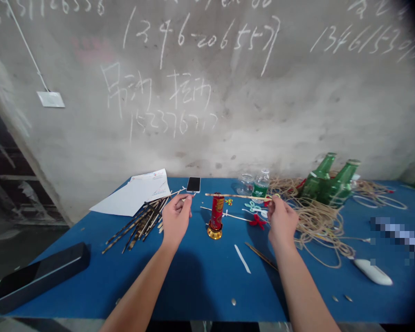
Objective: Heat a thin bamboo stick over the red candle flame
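Observation:
My right hand (281, 219) pinches one end of a thin, mottled stick (235, 197), which points left and level above the table. Some yellow shows by its fingertips. My left hand (177, 217) is closed, thumb against fingers, beside the far end of the stick but apart from it. Something thin and pale shows at its fingertips, too small to name. Between my hands a red cylinder with a gold base (216, 214) stands upright, behind or under the stick. Near my right hand lie a red flower-like piece (258, 222) and a pale green looped piece (252, 206).
A bundle of dark sticks (145, 223) and white paper (134, 196) lie left. A phone (193, 184) lies at the back. Right are a water bottle (261, 184), green bottles (342, 184) and coiled cord (321, 230). A dark box (41, 276) sits front left, tweezers (261, 256) front centre.

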A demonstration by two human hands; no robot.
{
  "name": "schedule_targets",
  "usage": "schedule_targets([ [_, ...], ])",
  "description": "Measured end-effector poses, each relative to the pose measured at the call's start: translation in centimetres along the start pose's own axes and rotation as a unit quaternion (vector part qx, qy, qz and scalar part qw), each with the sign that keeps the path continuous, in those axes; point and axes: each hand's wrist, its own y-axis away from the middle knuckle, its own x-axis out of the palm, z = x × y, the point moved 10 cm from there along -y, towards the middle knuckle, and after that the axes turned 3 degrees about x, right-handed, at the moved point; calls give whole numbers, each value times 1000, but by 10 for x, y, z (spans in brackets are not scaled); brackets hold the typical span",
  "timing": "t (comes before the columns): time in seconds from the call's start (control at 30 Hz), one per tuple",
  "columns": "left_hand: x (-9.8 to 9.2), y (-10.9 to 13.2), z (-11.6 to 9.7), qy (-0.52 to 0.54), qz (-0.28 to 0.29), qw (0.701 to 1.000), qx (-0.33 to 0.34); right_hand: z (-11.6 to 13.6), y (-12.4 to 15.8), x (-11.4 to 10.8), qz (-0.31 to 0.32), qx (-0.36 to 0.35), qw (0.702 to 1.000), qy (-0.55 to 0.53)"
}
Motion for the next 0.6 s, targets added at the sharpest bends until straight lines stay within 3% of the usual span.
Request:
schedule_targets([
  [0.6,0,-1,-2,-3,0,1000,6,1,-6,-8,-18,10,1000,-11],
])
